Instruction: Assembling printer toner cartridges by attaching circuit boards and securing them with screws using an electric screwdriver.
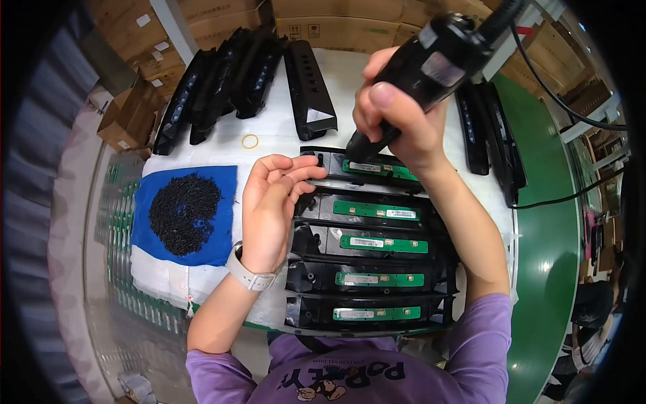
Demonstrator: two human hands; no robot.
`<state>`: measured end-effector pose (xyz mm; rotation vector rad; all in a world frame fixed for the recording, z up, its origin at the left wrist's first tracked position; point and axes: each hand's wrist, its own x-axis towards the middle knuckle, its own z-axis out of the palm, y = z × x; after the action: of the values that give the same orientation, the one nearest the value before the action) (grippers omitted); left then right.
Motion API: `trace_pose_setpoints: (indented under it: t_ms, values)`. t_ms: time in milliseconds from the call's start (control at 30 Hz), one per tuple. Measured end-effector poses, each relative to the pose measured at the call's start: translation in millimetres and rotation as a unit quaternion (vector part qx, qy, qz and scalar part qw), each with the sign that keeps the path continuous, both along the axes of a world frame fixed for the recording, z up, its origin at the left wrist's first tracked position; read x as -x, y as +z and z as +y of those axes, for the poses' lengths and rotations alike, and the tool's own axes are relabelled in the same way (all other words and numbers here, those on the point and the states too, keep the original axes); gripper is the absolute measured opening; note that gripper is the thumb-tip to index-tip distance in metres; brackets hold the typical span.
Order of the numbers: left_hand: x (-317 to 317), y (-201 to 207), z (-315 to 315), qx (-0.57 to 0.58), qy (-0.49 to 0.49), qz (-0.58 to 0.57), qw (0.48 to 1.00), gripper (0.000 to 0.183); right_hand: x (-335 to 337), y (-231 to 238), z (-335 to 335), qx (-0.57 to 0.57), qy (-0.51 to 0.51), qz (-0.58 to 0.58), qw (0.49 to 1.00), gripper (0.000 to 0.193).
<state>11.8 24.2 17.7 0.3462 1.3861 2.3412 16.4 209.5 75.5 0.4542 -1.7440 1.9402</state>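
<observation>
While the fingers of my right hand [408, 128] are clamped on the black corded driver [441, 64], its long axis slanting toward the green board [385, 168] in the row's farthest housing [334, 163], my left hand [272, 192], curled fingers' grip indeterminable, is nearer that housing's left end.

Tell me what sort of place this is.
Probably an electronics assembly workshop: the right hand grips what looks like a power driver over green circuit boards in black housings, and cardboard boxes are stacked behind the table.
</observation>
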Motion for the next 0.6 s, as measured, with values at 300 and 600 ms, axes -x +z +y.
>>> trace_pose_setpoints:
  t_ms: [300, 600]
  values:
    - [-6.7, 16.1, -5.0, 0.021, -0.045, 0.016, 0.999, 0.021, 11.2, -14.8, -0.9, -0.006, 0.014, -0.026, 1.0, 0.028]
    - [3.4, 5.0, -6.4, 0.048, -0.106, -0.085, 0.99, 0.027, 20.5, -16.8, -8.3, -0.038, 0.032, -0.04, 0.998, 0.017]
